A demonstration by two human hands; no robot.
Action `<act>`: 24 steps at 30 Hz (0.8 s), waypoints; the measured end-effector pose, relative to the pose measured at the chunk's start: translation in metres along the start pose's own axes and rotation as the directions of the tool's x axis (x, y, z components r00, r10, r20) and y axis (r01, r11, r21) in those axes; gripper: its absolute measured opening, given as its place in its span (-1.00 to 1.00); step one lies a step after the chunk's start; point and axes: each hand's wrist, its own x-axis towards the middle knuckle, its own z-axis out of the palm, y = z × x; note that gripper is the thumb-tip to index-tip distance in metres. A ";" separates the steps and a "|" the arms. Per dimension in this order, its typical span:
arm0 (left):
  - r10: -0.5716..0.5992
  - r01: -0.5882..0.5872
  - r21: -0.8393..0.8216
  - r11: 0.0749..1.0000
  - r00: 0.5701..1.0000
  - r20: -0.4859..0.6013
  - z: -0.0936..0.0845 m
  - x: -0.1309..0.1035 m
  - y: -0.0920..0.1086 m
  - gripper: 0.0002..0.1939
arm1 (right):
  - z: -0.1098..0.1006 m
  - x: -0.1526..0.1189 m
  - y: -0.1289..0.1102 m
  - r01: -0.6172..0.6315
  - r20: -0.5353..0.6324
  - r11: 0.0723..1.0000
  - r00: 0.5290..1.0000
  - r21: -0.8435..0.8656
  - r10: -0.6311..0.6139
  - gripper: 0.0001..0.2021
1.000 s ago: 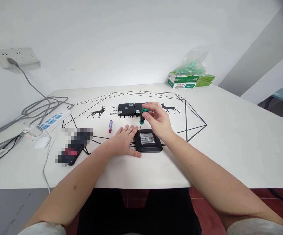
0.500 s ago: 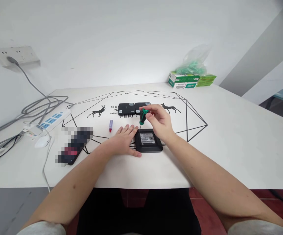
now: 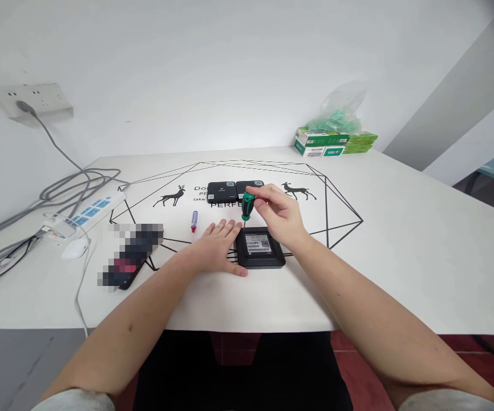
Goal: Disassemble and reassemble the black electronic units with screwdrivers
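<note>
A black square device (image 3: pixel 259 245) with a white label lies flat on the table. My left hand (image 3: pixel 220 248) rests beside its left edge, fingers spread, fingertips and thumb against the device. With my right hand (image 3: pixel 278 212) I grip a green and black screwdriver (image 3: pixel 247 206) by its handle. The screwdriver stands nearly upright, its tip down at the device's upper left corner. Behind it are two smaller black boxes, one on the left (image 3: pixel 222 192) and one on the right (image 3: pixel 247 187), partly covered by my right hand and the handle.
A small screwdriver with a clear purple handle (image 3: pixel 194 220) lies left of centre. Farther left are a blurred phone (image 3: pixel 133 257), a power strip (image 3: pixel 93 212), a white charger (image 3: pixel 75 248) and grey cables (image 3: pixel 80 177). Green and white boxes (image 3: pixel 322 142) with a plastic bag (image 3: pixel 339 111) stand at the back right.
The screwdriver's handle has shifted slightly left and the tool is more upright. My right fingers have turned a little with it. My left hand stays in place.
</note>
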 end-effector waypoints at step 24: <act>0.016 -0.017 -0.012 1.000 1.000 -0.011 0.002 0.001 -0.003 0.48 | 0.002 -0.001 0.002 -0.121 -0.012 0.989 0.992 0.088 0.123 -0.76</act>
